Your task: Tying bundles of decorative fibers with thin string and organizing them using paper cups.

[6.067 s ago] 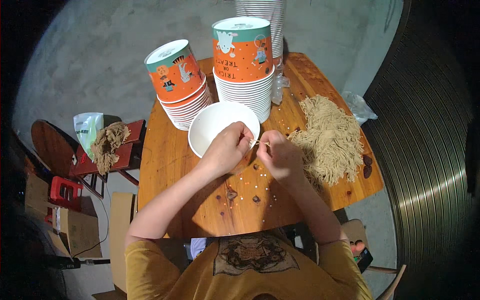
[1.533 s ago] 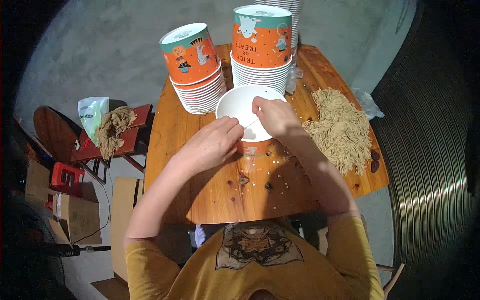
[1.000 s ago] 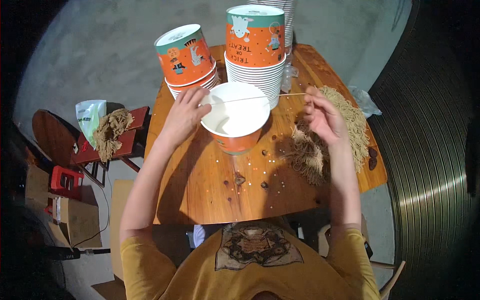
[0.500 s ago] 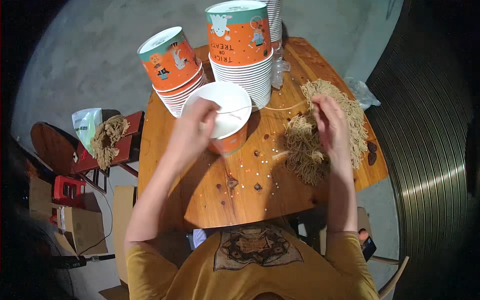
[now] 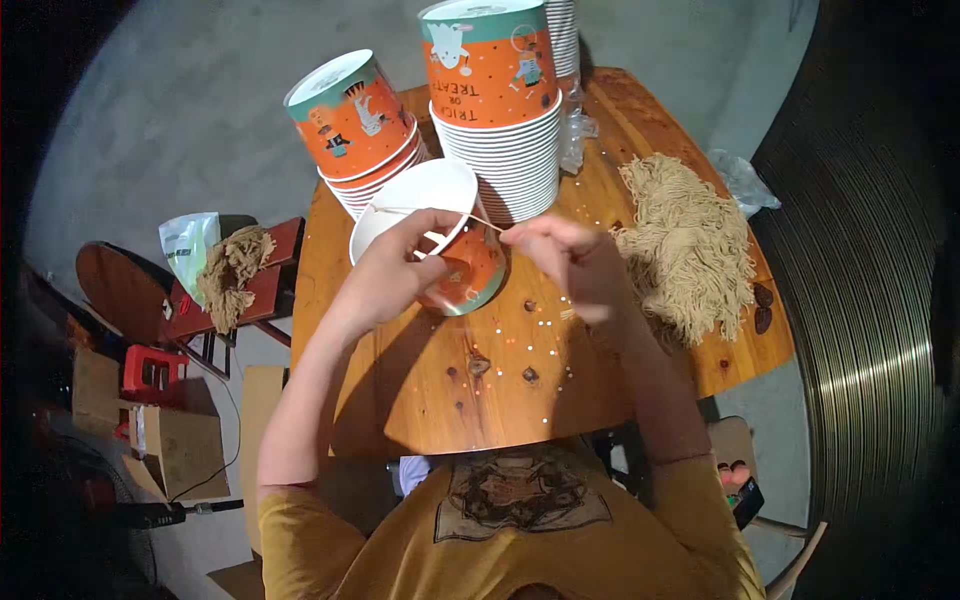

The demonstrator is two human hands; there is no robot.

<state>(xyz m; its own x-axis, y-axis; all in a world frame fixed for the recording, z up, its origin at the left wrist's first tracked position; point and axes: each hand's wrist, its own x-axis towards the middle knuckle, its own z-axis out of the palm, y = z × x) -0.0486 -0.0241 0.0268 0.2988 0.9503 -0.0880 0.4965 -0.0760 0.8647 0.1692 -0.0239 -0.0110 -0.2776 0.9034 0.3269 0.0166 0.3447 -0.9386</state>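
Observation:
My left hand (image 5: 385,272) grips the rim of an orange paper bucket (image 5: 455,262) with a white inside, tilted on the round wooden table (image 5: 480,380). A thin beige string (image 5: 455,213) runs across the bucket's mouth. My right hand (image 5: 572,262) pinches the string's end just right of the bucket. A heap of beige strings (image 5: 690,245) lies on the table to the right of my right hand.
Two stacks of orange printed buckets (image 5: 495,110) (image 5: 355,125) stand at the table's far side, with clear plastic wrap (image 5: 578,130) behind. Small paper dots are scattered on the wood. On the left, a red stool (image 5: 255,285) carries more string and a bag. Cardboard boxes (image 5: 175,445) sit lower left.
My right hand left the string heap and came back beside the bucket with a string. My left hand shifted on the bucket's rim. The bucket now tilts toward me.

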